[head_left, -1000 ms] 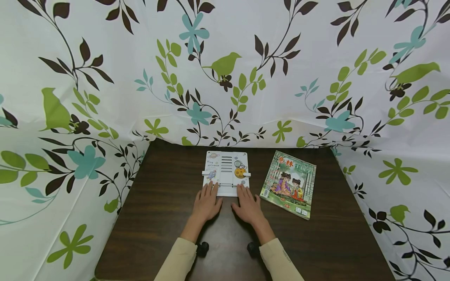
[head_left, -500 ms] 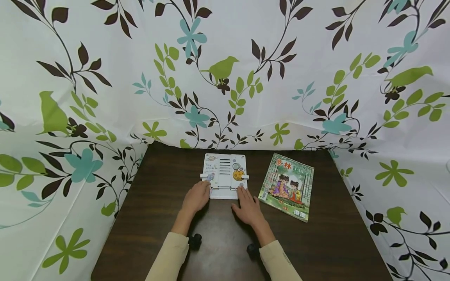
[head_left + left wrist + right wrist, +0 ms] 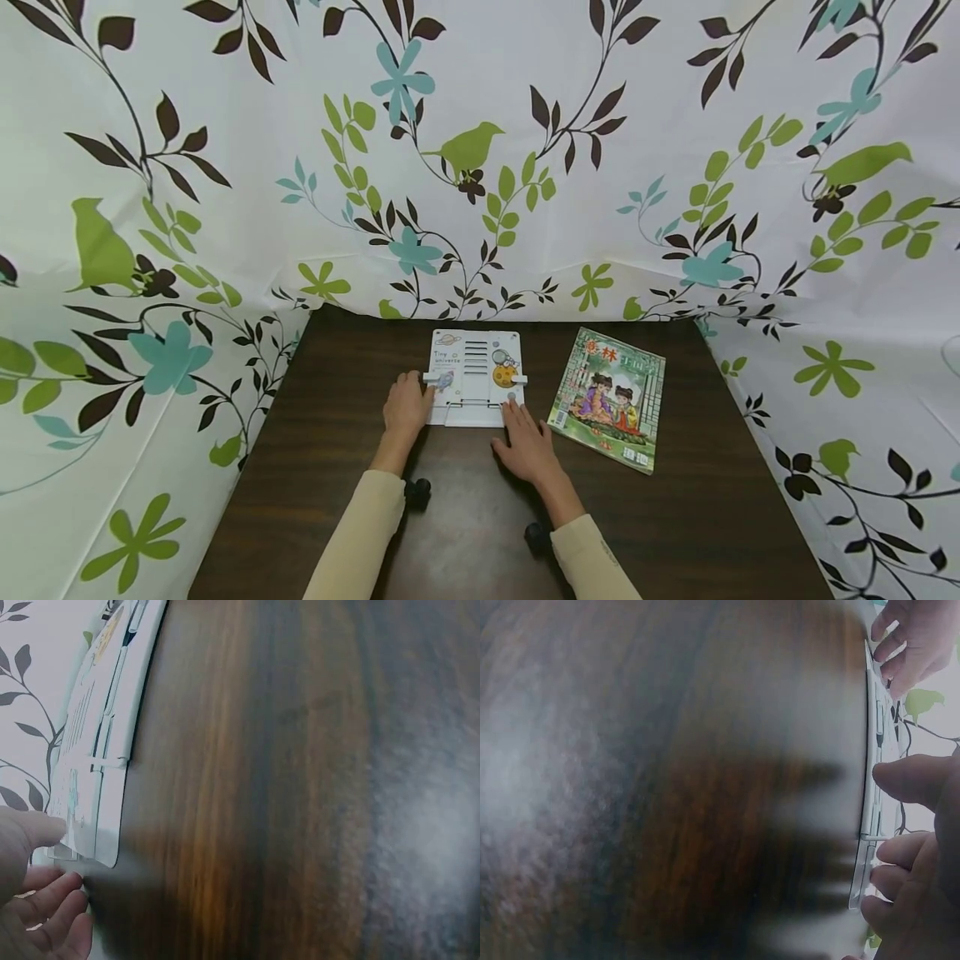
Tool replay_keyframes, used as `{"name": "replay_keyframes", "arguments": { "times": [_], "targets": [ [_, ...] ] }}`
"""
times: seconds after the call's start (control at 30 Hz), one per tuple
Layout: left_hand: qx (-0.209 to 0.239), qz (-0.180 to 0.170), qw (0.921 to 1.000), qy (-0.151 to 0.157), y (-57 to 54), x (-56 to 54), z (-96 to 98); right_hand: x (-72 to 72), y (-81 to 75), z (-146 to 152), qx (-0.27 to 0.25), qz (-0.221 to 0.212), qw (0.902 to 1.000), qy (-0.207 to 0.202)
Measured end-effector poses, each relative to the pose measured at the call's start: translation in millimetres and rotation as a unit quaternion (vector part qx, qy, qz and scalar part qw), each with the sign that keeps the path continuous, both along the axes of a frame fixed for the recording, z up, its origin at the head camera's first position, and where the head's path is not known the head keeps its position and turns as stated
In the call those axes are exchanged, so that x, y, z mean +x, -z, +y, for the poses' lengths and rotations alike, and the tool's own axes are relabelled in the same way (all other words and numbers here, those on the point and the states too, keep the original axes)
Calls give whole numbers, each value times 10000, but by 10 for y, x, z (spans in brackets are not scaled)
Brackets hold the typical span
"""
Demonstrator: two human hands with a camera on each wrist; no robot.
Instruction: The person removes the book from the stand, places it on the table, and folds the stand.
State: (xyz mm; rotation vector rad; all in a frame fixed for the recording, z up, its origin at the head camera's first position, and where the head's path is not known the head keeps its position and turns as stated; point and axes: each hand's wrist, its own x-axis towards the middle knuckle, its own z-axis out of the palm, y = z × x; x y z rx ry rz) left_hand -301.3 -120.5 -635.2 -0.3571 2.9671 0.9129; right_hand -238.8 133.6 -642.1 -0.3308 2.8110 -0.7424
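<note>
A white folding book stand [image 3: 475,387] printed with "Tiny universe" and planets lies flat on the dark wooden table. Its left edge is at my left hand [image 3: 407,406], which pinches it: in the left wrist view the thumb [image 3: 46,831] overlaps the face and the curled fingers [image 3: 56,900] lie at the rim. My right hand [image 3: 528,446] rests with extended fingers on the lower right corner of the stand. From the right wrist view, its thumb [image 3: 907,780] and fingers [image 3: 900,877] sit close along the stand's near side.
To the right of the stand lies a magazine [image 3: 609,400] with two illustrated figures on its cover, turned slightly. A patterned curtain [image 3: 585,167] hangs behind the table [image 3: 315,467] and along both sides.
My left hand has slid from the stand's front left corner outward and up to its left edge. My right hand stays at the lower right corner.
</note>
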Motion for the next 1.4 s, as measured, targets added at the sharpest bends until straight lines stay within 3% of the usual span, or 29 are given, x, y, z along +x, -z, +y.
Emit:
{"name": "replay_keyframes", "arguments": {
  "times": [0.17,0.63,1.17,1.4],
  "targets": [
    [-161,-91,9998,99,15,-14,21,7,-11,-12,78,-66,9999,0],
    [-301,256,9992,84,35,-75,67,-22,-9,-25,201,-74,9997,105],
    [-385,322,9986,172,75,-47,95,-4,7,-32,167,-57,9997,161],
    [-394,431,9982,149,105,-42,96,-56,-18,5,-375,107,9991,159]
  ]
}}
